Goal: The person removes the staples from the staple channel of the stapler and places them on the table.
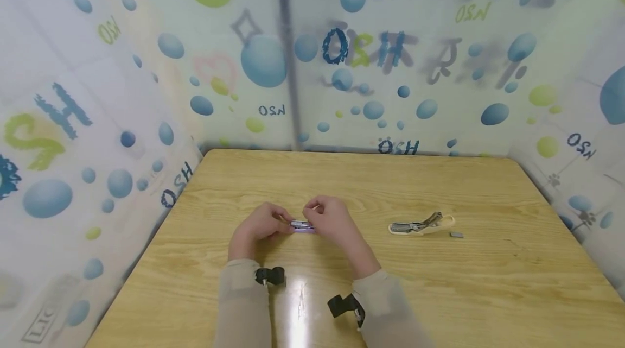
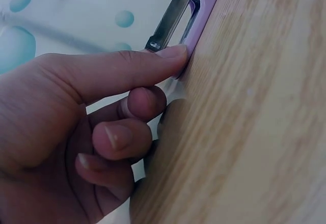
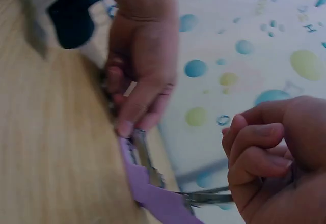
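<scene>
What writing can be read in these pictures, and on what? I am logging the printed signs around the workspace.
"OSH", dark blue, on the backdrop just above the table's far edge.
"OSH", again on the left wall sheet beside the table.
"OSN", small, mirrored-looking, on the back wall; it repeats in green near the top right.
Large grey characters along the top: too blurred to read.
Purple stapler and cream stapler: no legible marking.

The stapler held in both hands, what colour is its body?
Light purple stapler, with a metal strip; the left wrist view shows it best.
</scene>
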